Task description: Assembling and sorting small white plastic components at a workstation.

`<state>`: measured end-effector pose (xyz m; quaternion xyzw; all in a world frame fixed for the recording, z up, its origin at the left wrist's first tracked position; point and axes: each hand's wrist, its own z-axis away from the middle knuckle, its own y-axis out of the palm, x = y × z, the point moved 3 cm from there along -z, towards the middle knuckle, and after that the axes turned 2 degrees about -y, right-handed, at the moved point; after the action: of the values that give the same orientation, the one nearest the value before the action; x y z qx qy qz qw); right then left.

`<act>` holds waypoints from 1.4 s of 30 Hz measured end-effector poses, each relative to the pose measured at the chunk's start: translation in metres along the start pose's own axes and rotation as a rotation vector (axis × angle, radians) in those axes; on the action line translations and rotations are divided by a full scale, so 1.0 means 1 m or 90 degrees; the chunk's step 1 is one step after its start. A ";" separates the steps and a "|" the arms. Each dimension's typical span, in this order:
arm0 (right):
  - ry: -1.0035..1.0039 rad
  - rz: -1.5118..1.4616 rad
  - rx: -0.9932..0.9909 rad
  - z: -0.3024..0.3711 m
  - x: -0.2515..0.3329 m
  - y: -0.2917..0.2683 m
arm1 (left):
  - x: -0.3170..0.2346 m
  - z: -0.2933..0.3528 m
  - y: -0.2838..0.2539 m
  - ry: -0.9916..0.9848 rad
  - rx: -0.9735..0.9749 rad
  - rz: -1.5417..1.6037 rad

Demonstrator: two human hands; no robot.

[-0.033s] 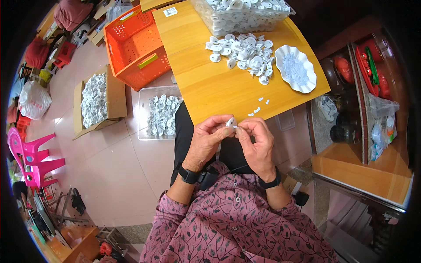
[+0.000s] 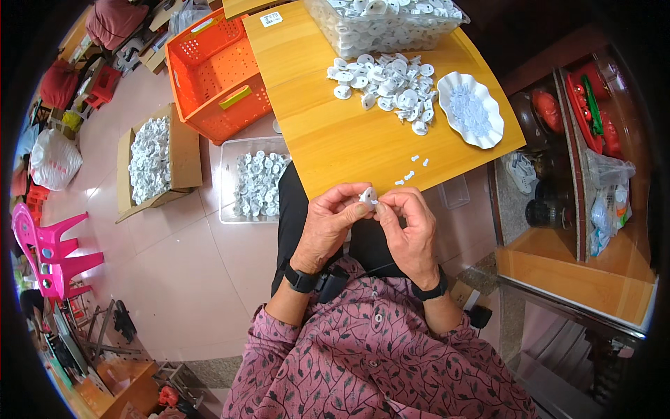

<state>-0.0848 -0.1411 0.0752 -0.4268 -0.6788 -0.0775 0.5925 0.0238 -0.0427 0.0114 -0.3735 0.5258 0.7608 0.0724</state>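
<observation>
White plastic piece (image 2: 368, 196) is up by the near edge of the table (image 2: 314, 133). The left hand (image 2: 331, 220) pinches it between thumb and finger. The right hand (image 2: 410, 227) pinches just beside it; what it grips is too small to tell. Tiny white bits (image 2: 410, 175) lie by the near edge, a wavy dish (image 2: 492, 126) sits near the right corner, and a heap of white pieces (image 2: 391, 80) lies by a clear tub (image 2: 391, 43) toward the far edge.
</observation>
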 end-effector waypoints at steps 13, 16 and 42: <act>-0.091 0.111 0.018 -0.002 0.006 0.007 | 0.000 0.001 -0.008 0.037 -0.004 -0.104; -0.101 0.113 0.019 -0.002 0.005 0.008 | 0.000 0.001 -0.011 0.031 0.010 -0.138; -0.027 0.096 0.009 0.005 -0.006 0.002 | -0.046 0.011 -0.048 0.139 -0.168 -0.073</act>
<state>-0.0873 -0.1401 0.0674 -0.4741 -0.6579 -0.0193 0.5849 0.0744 0.0008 0.0071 -0.4894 0.4039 0.7728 0.0083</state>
